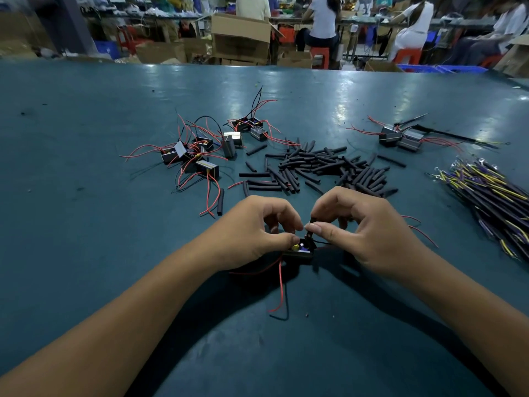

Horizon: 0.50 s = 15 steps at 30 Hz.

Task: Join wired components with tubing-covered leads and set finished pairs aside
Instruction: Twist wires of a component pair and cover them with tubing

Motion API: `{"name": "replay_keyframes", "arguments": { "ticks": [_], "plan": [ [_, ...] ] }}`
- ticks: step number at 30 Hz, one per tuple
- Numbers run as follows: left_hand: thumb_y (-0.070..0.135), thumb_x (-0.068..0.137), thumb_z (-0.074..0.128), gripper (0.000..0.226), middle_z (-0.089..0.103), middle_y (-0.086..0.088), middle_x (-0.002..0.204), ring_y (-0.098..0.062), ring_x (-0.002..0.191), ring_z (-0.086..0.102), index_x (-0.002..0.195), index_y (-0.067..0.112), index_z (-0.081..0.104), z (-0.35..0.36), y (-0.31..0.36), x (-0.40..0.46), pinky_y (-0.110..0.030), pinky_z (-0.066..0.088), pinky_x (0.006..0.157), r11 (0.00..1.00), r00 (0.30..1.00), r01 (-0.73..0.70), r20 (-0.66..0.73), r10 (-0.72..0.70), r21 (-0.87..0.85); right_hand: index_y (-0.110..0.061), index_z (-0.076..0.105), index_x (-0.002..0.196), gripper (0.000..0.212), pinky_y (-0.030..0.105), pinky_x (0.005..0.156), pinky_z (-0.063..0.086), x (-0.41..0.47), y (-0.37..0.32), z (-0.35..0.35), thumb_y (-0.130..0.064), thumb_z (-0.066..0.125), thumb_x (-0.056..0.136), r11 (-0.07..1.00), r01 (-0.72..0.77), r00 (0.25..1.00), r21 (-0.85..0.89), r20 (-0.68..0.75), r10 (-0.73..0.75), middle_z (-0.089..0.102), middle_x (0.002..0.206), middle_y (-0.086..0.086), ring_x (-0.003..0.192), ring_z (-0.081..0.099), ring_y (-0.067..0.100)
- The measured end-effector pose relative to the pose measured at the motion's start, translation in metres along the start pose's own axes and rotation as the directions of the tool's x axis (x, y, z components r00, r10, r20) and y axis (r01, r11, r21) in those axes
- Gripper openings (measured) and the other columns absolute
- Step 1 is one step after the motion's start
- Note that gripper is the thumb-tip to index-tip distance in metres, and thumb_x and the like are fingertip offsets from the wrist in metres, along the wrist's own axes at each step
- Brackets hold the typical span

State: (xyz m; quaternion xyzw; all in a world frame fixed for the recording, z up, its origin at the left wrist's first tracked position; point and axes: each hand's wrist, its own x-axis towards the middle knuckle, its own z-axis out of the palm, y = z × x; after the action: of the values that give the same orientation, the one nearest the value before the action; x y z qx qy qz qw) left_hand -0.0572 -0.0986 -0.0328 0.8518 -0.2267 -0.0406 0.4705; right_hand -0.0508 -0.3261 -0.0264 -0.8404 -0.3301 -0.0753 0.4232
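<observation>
Both hands (309, 233) curl, seemingly pinching one component (300, 252).

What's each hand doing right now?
Left hand: pinches the black component.
Right hand: pinches a black tubing piece above it.

Factory assembly floor, small-electronics hand work. Wide teal-green worktable (86, 116), scuffed, with batch materials in loose heaps: small black wired components (197, 156) with red leads, pile of cut black tubing pieces (315, 167), bundle of yellow-and-purple leads (492, 193) with ring terminals at right edge. Behind the table, open cardboard cartons (240, 38) stacked on the floor, blue plastic crates (446, 68), red plastic stools (320, 55). Several seated workers (325, 21) in white tops at long benches across the back, faces away, benches cluttered. Production-line setup, not a home or office.
</observation>
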Motion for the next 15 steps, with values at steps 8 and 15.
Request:
{"name": "replay_keyframes", "arguments": {
  "ticks": [8, 15],
  "plan": [
    [0.020, 0.084, 0.079, 0.013, 0.068, 0.011, 0.077, -0.010, 0.070, 0.058, 0.088, 0.030, 0.072, 0.000, 0.001, 0.001, -0.019, 0.044, 0.064, 1.000, 1.000, 0.009, -0.002, -0.009, 0.029, -0.033, 0.063, 0.094, 0.019, 0.032, 0.072, 0.047, 0.001, 0.000, -0.002, -0.027, 0.078, 0.085, 0.998, 0.004, 1.000, -0.055, 0.018, -0.003, 0.070, 0.088, -0.019, 0.079, 0.068, 0.012],
    [0.026, 0.079, 0.084, 0.018, 0.069, 0.007, 0.082, -0.022, 0.079, 0.061, 0.092, 0.026, 0.071, 0.001, 0.010, -0.002, -0.032, 0.051, 0.070, 0.999, 1.000, 0.018, -0.022, -0.018, 0.036, -0.031, 0.063, 0.087, 0.019, 0.039, 0.071, 0.051, 0.004, 0.004, -0.001, -0.026, 0.080, 0.082, 0.993, -0.117, 0.986, 0.029, -0.119, 0.120, 0.072, 0.084, -0.017, 0.074, 0.069, 0.020]
  ]
}}
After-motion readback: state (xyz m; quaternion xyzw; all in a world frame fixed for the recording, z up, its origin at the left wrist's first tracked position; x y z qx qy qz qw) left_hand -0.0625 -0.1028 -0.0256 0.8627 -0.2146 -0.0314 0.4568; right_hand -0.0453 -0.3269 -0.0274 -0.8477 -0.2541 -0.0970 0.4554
